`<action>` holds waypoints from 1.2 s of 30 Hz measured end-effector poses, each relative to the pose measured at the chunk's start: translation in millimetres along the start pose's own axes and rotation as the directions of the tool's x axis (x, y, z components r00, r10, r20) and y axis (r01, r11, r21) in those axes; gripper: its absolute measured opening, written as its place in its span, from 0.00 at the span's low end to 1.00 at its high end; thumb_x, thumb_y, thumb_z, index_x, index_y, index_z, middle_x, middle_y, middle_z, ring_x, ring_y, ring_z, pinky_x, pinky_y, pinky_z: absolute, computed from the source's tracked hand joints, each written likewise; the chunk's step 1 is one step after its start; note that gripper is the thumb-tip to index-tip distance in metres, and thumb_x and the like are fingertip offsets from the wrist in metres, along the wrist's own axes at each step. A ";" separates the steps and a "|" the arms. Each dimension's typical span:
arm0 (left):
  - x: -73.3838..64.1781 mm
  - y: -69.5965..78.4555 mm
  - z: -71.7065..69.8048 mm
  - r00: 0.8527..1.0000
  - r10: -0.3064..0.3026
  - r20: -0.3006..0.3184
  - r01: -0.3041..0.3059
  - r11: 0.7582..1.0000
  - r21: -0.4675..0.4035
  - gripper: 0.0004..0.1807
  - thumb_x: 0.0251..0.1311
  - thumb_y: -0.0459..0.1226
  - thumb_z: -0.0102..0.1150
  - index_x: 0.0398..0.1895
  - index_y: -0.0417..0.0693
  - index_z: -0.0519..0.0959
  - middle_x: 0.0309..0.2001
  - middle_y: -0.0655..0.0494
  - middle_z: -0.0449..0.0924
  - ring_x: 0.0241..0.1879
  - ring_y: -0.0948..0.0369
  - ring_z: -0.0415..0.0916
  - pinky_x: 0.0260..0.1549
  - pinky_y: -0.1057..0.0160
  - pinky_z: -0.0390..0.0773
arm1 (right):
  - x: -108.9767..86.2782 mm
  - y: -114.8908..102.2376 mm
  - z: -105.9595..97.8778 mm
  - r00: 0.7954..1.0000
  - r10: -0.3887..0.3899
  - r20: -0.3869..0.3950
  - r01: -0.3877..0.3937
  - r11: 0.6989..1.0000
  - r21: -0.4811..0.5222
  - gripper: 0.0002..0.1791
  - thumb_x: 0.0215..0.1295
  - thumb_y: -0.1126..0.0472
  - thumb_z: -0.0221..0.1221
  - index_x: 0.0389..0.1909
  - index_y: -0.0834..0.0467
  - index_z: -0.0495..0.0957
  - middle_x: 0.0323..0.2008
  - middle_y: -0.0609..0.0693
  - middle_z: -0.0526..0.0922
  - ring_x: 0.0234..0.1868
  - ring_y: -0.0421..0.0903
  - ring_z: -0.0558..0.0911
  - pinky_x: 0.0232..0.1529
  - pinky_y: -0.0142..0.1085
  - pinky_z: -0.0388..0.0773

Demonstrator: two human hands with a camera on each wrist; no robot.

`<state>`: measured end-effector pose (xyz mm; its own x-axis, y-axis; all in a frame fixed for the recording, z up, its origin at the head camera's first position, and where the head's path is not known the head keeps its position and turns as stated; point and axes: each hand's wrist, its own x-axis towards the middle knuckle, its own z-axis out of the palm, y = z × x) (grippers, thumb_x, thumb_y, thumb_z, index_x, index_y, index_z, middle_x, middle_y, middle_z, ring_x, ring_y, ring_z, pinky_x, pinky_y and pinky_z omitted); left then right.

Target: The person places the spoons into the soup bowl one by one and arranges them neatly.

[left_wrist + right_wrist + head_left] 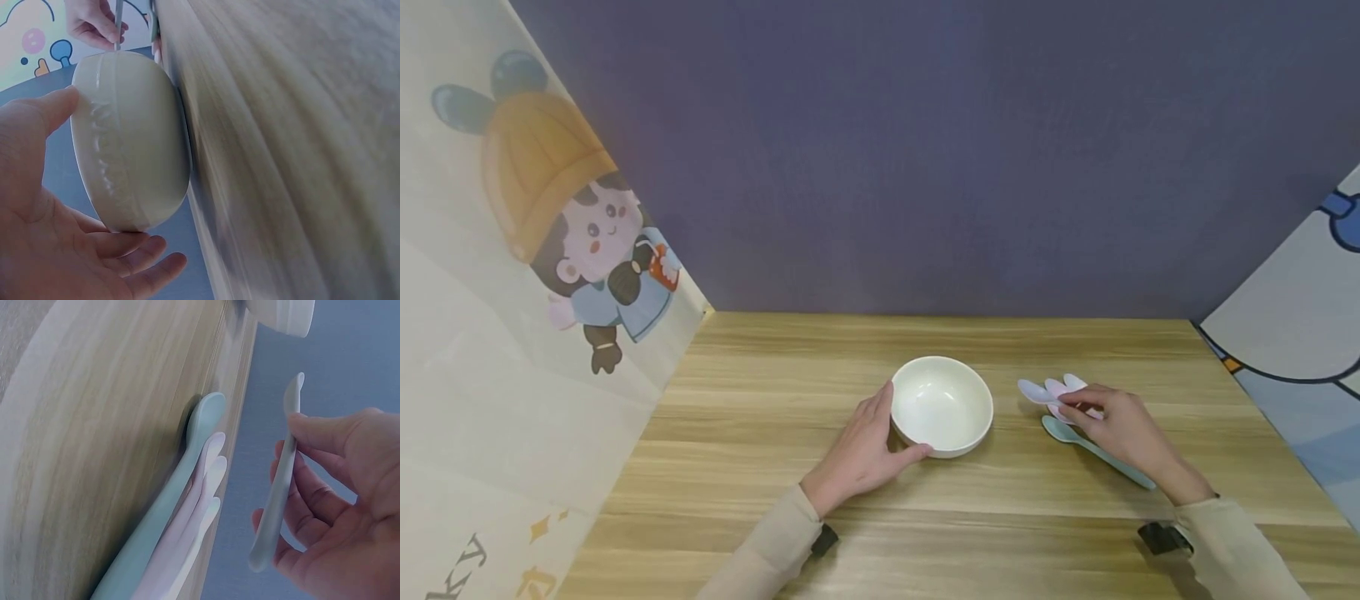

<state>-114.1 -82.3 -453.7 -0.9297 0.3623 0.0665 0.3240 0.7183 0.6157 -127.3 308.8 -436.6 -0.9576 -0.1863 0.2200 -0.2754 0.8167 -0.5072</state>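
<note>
A cream-white bowl (942, 408) stands upright on the wooden table. My left hand (868, 446) rests against its left and near side, thumb at the near rim; in the left wrist view the fingers lie fairly straight and spread along the bowl's wall (140, 137). My right hand (1112, 421) pinches a pale lavender spoon (1037, 392) between thumb and fingers. That spoon (281, 487) is lifted clear of the table, its bowl end pointing left. Below the hand lies a teal spoon (1105, 454), with pink spoons (187, 519) and a whitish spoon (1074, 382) beyond it, partly hidden by the hand.
The wooden table (760, 400) runs back to a dark blue-grey panel (925, 167). A pale wall with a cartoon figure (617, 267) stands at the left. Another printed wall (1300, 308) closes off the right side.
</note>
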 end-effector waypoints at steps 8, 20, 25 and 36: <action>-0.1 -0.6 0.7 1.000 -0.009 0.010 0.009 1.000 0.008 0.64 0.64 0.67 0.65 0.87 0.37 0.46 0.85 0.40 0.55 0.81 0.45 0.60 0.78 0.43 0.67 | 0.1 -3.2 0.7 0.998 -0.048 -0.030 0.049 0.999 0.010 0.08 0.67 0.62 0.73 0.45 0.58 0.92 0.40 0.50 0.91 0.35 0.30 0.80 0.32 0.29 0.77; 0.0 -0.6 0.3 1.000 0.003 0.008 -0.003 1.000 -0.004 0.65 0.64 0.68 0.65 0.86 0.36 0.46 0.84 0.38 0.54 0.81 0.44 0.60 0.78 0.42 0.68 | -0.8 -10.2 3.7 0.997 -0.074 -0.038 0.075 0.997 0.013 0.09 0.66 0.62 0.74 0.45 0.57 0.93 0.39 0.46 0.91 0.36 0.29 0.82 0.39 0.39 0.85; -0.6 -0.2 -0.1 1.000 0.000 0.010 0.000 1.000 -0.002 0.65 0.64 0.68 0.64 0.87 0.36 0.46 0.85 0.39 0.54 0.81 0.44 0.59 0.78 0.42 0.67 | 0.4 -13.7 5.0 0.993 -0.099 -0.058 0.099 0.995 0.004 0.09 0.64 0.63 0.75 0.44 0.57 0.93 0.37 0.46 0.91 0.36 0.30 0.82 0.37 0.38 0.86; -0.5 -0.7 -0.7 1.000 0.004 0.007 -0.004 1.000 0.009 0.65 0.64 0.68 0.65 0.86 0.36 0.47 0.84 0.39 0.56 0.81 0.44 0.60 0.78 0.43 0.68 | 0.8 -18.1 10.4 0.981 -0.167 -0.101 0.169 0.985 0.014 0.08 0.60 0.66 0.76 0.41 0.55 0.93 0.33 0.42 0.90 0.33 0.26 0.79 0.31 0.32 0.79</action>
<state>-114.1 -83.4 -453.6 -0.9273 0.3690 0.0637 0.3292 0.7223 0.6082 -124.0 288.3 -435.9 -0.8846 -0.2637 0.3847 -0.4345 0.7655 -0.4745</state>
